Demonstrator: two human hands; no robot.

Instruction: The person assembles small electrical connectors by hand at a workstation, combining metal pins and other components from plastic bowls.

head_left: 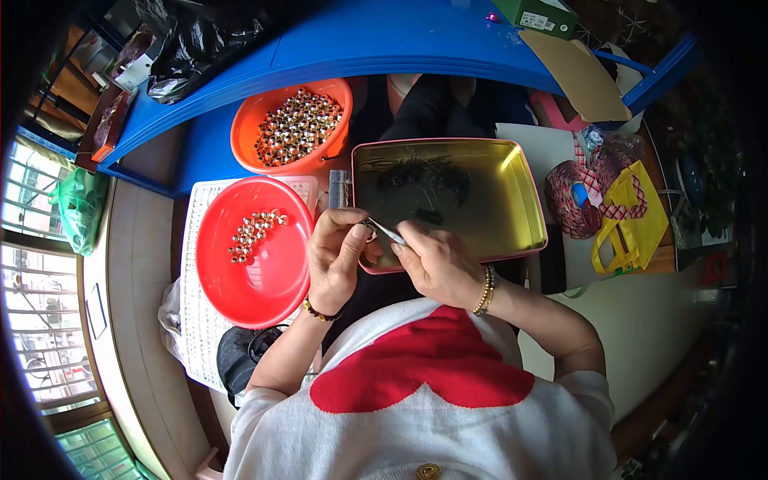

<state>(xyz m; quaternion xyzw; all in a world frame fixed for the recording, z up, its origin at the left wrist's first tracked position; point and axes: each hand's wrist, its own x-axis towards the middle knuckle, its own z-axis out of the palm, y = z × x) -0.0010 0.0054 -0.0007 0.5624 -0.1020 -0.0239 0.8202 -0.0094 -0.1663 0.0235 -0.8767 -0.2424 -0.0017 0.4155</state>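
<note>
Between the thumb and forefinger of my left hand [336, 250] is a small shiny round piece, mostly covered by the fingers. My right hand [436, 262] grips metal tweezers [387, 230], their tip at that piece. Both hands are over the near left corner of a gold-lined tin [488, 204], where a tangle of thin black strands [420, 178] lies. To the left, a red plastic bowl [264, 284] contains a cluster of shiny metal balls [254, 232]. Many similar balls [300, 124] fill an orange basin [244, 132] behind it.
A white crate [196, 320] supports the red bowl. Beyond the tin runs a blue table [360, 40] with a black plastic bag [200, 52]. On the right are red patterned cord bundles [570, 196], a yellow bag [640, 228] and a cardboard flap [576, 76].
</note>
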